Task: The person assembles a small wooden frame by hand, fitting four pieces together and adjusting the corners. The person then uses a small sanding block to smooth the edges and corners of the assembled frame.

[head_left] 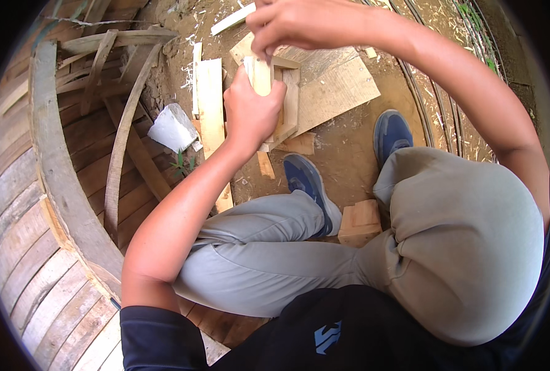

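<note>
Bare dirt ground point(349, 154) strewn with planks: the left hand point(250, 114) is clamped around a small pale wooden frame point(281, 99), held above the feet. The right hand point(300, 25) pinches its top edge, apparently fitting a piece; pressing it flush likely needs a steady grip.

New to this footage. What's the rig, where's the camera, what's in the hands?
There is no machine here: a person works with two bare hands. The single picture comes from a wide fisheye camera on their head, looking down, so straight edges bend. The left hand has its grip closed around a small pale wooden frame assembly, and the right hand pinches its top edge. The person sits with grey trousers and blue shoes on dirt ground strewn with light wooden boards. A small wooden block lies by the knee.
</note>
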`<move>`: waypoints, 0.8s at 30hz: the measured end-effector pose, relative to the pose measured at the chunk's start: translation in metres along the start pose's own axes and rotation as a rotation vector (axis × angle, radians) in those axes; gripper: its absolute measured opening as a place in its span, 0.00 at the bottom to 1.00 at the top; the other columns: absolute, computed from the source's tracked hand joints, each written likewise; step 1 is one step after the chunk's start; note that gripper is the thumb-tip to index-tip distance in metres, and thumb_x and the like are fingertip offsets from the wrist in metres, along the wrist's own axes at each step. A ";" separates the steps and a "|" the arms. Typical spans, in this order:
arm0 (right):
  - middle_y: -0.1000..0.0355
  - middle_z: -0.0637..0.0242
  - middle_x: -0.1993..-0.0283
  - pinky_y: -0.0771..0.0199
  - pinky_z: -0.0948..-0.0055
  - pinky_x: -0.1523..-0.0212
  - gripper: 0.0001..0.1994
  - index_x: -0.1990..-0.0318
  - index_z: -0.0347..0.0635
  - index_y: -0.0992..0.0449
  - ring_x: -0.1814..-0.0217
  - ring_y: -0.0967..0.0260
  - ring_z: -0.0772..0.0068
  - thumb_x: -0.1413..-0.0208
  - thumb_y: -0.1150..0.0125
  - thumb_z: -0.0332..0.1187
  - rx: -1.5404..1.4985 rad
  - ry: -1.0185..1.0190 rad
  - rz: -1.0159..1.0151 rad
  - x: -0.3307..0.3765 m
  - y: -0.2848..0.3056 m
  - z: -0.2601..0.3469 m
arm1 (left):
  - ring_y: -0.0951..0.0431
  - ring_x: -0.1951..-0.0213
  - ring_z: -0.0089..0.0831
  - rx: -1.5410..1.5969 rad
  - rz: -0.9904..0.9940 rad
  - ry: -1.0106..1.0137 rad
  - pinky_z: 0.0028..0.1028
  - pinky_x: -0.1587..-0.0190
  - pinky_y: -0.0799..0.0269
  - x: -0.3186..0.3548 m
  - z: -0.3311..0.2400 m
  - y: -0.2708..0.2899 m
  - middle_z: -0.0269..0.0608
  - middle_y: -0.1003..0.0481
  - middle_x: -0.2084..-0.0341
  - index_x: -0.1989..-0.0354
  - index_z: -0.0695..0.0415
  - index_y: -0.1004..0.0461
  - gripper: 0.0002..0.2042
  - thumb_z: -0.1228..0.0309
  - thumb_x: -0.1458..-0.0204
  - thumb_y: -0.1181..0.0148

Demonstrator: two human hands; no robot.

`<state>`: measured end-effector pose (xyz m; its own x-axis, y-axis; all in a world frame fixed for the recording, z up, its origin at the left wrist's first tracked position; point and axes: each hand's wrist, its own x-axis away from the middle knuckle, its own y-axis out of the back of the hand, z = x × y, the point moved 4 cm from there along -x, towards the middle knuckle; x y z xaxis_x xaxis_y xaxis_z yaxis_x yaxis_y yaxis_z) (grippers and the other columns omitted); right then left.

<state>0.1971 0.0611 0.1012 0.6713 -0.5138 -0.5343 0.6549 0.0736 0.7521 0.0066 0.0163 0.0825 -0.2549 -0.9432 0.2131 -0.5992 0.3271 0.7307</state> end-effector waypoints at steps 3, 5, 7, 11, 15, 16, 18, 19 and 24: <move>0.30 0.69 0.64 0.33 0.59 0.56 0.06 0.63 0.52 0.17 0.57 0.32 0.57 0.46 0.34 0.37 -0.102 -0.019 -0.006 -0.002 -0.007 0.005 | 0.16 0.63 0.53 -0.028 -0.026 -0.019 0.43 0.58 0.23 0.001 0.002 0.003 0.61 0.20 0.69 0.57 0.66 0.27 0.19 0.63 0.51 0.36; 0.29 0.68 0.63 0.33 0.60 0.56 0.05 0.62 0.53 0.17 0.58 0.32 0.56 0.46 0.34 0.36 -0.149 0.008 -0.039 -0.001 -0.015 0.024 | 0.16 0.63 0.54 -0.027 -0.047 -0.083 0.43 0.58 0.23 0.001 0.002 0.002 0.61 0.20 0.70 0.58 0.66 0.27 0.19 0.63 0.51 0.35; 0.29 0.69 0.64 0.32 0.61 0.56 0.05 0.62 0.53 0.17 0.57 0.32 0.57 0.46 0.33 0.34 -0.172 -0.031 -0.037 0.001 -0.017 0.014 | 0.16 0.63 0.54 -0.019 -0.028 -0.033 0.43 0.57 0.23 0.000 0.002 0.002 0.62 0.20 0.69 0.58 0.66 0.27 0.19 0.64 0.51 0.36; 0.29 0.69 0.64 0.32 0.60 0.57 0.05 0.62 0.54 0.17 0.57 0.33 0.57 0.46 0.34 0.34 -0.088 -0.012 -0.037 0.000 -0.010 0.014 | 0.16 0.63 0.55 -0.039 -0.013 0.004 0.44 0.57 0.23 0.000 0.003 0.003 0.63 0.20 0.69 0.58 0.67 0.28 0.18 0.64 0.51 0.35; 0.30 0.69 0.64 0.32 0.61 0.56 0.05 0.64 0.54 0.17 0.58 0.34 0.58 0.48 0.34 0.34 -0.129 0.008 -0.019 0.000 -0.014 0.018 | 0.23 0.67 0.34 -0.046 0.008 -0.004 0.37 0.58 0.26 0.000 0.004 0.002 0.51 0.21 0.68 0.58 0.66 0.28 0.16 0.67 0.48 0.36; 0.30 0.70 0.64 0.33 0.61 0.56 0.05 0.64 0.54 0.17 0.57 0.34 0.59 0.49 0.34 0.34 -0.129 -0.018 -0.018 0.000 -0.011 0.006 | 0.22 0.66 0.34 -0.040 0.012 0.024 0.37 0.57 0.26 0.000 0.002 0.002 0.51 0.21 0.68 0.58 0.66 0.28 0.15 0.67 0.48 0.36; 0.31 0.70 0.65 0.33 0.61 0.56 0.05 0.65 0.55 0.17 0.57 0.35 0.60 0.49 0.34 0.34 -0.149 -0.115 -0.031 0.011 -0.013 -0.001 | 0.22 0.65 0.34 -0.033 0.019 0.041 0.37 0.56 0.26 0.001 0.002 0.000 0.52 0.21 0.67 0.58 0.66 0.27 0.15 0.67 0.48 0.36; 0.30 0.70 0.65 0.33 0.61 0.56 0.04 0.65 0.54 0.17 0.57 0.35 0.60 0.49 0.34 0.34 -0.127 -0.048 -0.043 0.007 -0.011 0.012 | 0.22 0.65 0.34 -0.038 0.010 0.030 0.37 0.56 0.26 0.002 0.004 0.002 0.52 0.21 0.67 0.58 0.66 0.27 0.16 0.67 0.48 0.36; 0.29 0.70 0.64 0.30 0.60 0.60 0.03 0.65 0.54 0.17 0.57 0.32 0.58 0.47 0.32 0.34 -0.104 -0.005 -0.200 -0.002 -0.003 0.028 | 0.16 0.62 0.55 0.010 -0.028 -0.069 0.44 0.56 0.23 -0.001 0.006 0.001 0.61 0.19 0.68 0.57 0.65 0.27 0.18 0.64 0.51 0.35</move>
<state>0.1836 0.0379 0.1108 0.5229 -0.5315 -0.6664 0.8071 0.0571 0.5877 0.0015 0.0176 0.0789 -0.2894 -0.9457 0.1478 -0.6142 0.3018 0.7291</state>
